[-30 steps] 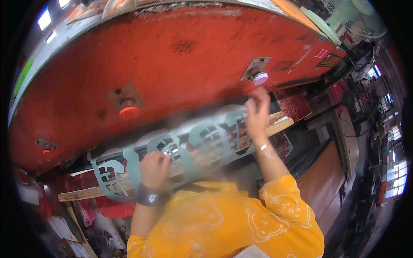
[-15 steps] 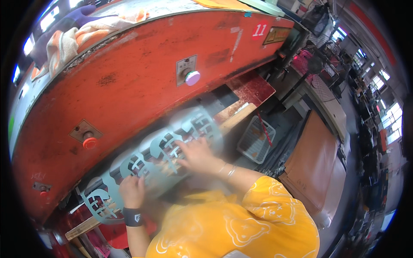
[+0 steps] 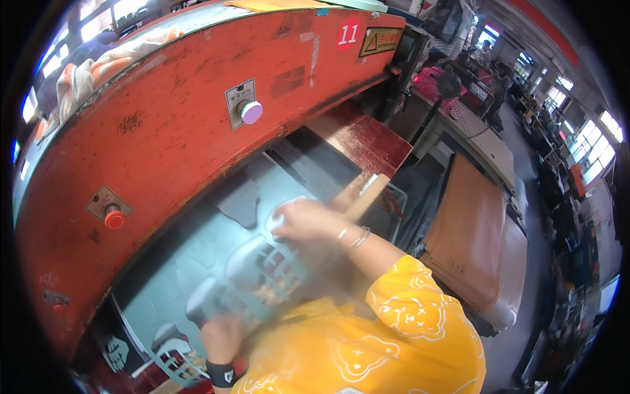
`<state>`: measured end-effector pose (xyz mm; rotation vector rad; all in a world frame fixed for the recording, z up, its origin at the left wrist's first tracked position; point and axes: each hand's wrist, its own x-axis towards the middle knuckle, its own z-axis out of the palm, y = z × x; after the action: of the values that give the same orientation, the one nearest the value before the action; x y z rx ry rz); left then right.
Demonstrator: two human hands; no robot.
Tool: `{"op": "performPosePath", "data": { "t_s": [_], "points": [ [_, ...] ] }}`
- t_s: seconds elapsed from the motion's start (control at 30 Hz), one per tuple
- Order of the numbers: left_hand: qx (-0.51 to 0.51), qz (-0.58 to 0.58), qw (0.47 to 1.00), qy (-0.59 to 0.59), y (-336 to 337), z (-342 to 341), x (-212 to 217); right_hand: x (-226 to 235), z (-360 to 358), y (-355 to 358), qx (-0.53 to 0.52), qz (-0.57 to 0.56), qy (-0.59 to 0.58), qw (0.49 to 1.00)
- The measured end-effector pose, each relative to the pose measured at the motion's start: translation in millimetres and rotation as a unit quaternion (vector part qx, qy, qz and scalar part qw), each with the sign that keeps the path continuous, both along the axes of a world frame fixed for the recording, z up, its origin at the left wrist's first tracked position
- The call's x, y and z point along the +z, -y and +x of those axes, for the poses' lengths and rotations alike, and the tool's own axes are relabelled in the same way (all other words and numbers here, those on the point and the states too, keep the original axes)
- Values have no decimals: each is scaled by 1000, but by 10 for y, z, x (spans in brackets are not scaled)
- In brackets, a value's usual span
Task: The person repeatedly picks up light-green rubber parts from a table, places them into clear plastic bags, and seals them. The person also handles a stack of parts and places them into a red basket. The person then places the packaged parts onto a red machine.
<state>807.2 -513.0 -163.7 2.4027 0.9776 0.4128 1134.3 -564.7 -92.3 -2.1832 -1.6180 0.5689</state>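
A grey-teal sheet (image 3: 197, 262) with several shaped cut-outs lies on the bed of a big red press (image 3: 170, 125), partly under its head. My left hand (image 3: 220, 336), with a black wristband, grips the sheet's near edge at the lower left, beside its cut-out lattice (image 3: 172, 358). My right hand (image 3: 305, 220), with thin bracelets on the wrist, is curled on the sheet's right part near the holes. Motion blurs both hands. A loose dark grey cut piece (image 3: 239, 200) rests on the sheet just beyond my right hand.
The press front carries a pale purple push button (image 3: 251, 111) and a red one (image 3: 114, 218). A wooden bar (image 3: 364, 195) sticks out right of my right hand. Brown leather sheets (image 3: 472, 230) are stacked on a table at the right, with a fan (image 3: 449, 85) behind.
My right hand left the press button and came down onto the sheet. The sheet, held up in front of the press before, now lies flat on the bed. The view swung left.
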Motion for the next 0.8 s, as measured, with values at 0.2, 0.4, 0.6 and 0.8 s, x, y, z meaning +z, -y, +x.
{"op": "performPosePath", "data": {
  "t_s": [0.2, 0.4, 0.6, 0.8],
  "points": [
    [-103, -204, 971, 72, 161, -414, 230, -440, -583, -311, -46, 142, 147, 978],
    [158, -247, 937, 190, 214, -950, 332, -572, -658, 24, -102, 155, 84, 979],
    [328, -39, 919, 216, 278, -1762, 158, -321, -271, 299, -93, 232, -160, 955],
    [451, -1, 892, 24, 768, -2165, 51, -193, 466, 767, -141, 311, -459, 820]
  ]
}}
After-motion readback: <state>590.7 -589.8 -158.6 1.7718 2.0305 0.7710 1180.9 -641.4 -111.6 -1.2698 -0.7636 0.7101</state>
